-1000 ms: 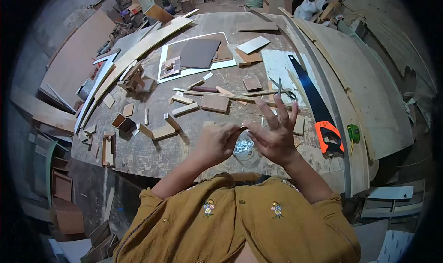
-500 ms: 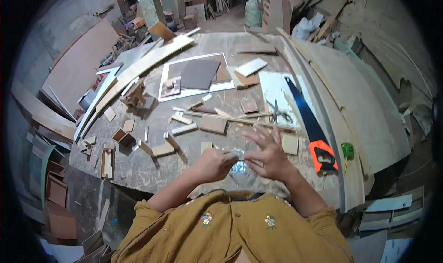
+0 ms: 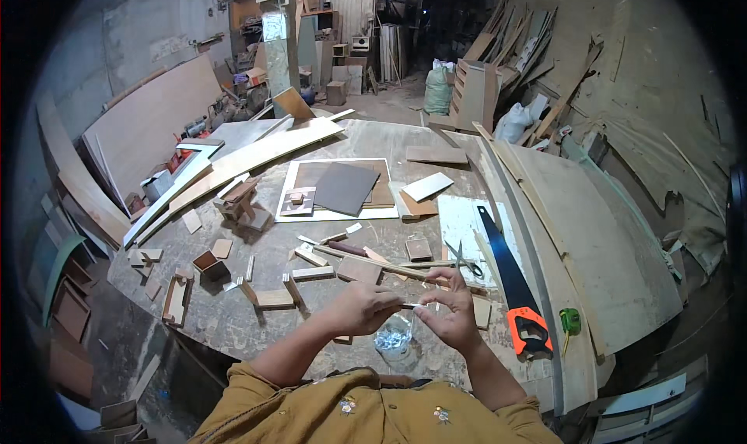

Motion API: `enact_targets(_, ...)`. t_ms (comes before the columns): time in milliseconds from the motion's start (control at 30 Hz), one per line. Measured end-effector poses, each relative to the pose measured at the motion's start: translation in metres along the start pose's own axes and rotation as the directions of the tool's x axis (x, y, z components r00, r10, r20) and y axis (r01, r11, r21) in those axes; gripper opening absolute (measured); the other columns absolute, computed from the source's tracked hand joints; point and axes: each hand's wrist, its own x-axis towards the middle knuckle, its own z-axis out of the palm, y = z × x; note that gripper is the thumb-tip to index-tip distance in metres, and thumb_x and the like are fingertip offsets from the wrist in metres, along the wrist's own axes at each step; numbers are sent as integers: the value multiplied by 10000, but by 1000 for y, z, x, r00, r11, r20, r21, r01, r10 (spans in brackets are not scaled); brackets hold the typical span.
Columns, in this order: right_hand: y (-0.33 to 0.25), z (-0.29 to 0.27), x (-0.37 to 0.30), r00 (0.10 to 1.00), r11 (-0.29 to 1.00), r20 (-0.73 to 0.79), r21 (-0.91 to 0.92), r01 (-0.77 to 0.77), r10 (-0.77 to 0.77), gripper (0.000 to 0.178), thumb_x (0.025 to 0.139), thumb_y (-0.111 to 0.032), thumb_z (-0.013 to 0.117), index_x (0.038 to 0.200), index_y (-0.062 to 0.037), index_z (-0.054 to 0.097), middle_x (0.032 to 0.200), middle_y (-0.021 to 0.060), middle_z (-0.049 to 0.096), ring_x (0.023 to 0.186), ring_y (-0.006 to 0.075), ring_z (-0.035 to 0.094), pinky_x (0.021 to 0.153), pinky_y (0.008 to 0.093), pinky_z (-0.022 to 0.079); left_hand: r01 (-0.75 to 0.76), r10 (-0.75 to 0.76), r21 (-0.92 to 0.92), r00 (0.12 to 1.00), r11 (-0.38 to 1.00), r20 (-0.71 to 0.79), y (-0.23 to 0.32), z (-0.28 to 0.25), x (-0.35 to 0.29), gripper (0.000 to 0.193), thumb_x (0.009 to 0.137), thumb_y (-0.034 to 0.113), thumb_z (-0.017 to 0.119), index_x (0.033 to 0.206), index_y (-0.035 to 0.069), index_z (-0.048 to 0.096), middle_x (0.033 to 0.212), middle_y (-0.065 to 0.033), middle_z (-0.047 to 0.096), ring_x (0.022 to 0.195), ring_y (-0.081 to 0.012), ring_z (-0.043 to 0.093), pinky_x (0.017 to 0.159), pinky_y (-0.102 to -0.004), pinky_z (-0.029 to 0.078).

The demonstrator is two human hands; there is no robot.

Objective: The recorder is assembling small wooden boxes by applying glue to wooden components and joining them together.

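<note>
Above table edge, near body: left hand (image 3: 359, 308) and right hand (image 3: 450, 313) raised close together, fingertips pinching a small thin piece (image 3: 411, 306) between them, too small to identify. Directly beneath the pinch: clear bag of small metal parts (image 3: 393, 340) on wooden table (image 3: 233, 319). Just beyond right hand: scissors (image 3: 464, 262). Right of grip: handsaw, orange handle (image 3: 511, 283). Beyond left hand: wood blocks (image 3: 359, 270)
</note>
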Motion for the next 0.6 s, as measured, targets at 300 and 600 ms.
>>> enact_targets(300, 27, -3, 7, 987, 978, 143, 183, -96, 70, 243, 704, -175, 686, 822, -44, 518, 1147, 114, 484, 1133, 262, 475, 1011, 367, 361, 110, -115, -131, 993, 985, -30, -5, 8, 3, 70, 856, 73, 646, 902, 32, 614, 750, -157, 592, 675, -355, 592, 587, -405, 458)
enact_targets(600, 44, -23, -4, 810, 508, 285, 660, -554, 512, 509, 686, -315, 556, 1144, -94, 580, 1386, 41, 427, 1288, 180, 398, 1088, 425, 264, 507, -511, -66, 856, 859, -76, -61, 30, -15, 166, 868, 160, 573, 929, 65, 695, 733, -170, 628, 688, -345, 615, 628, -396, 478)
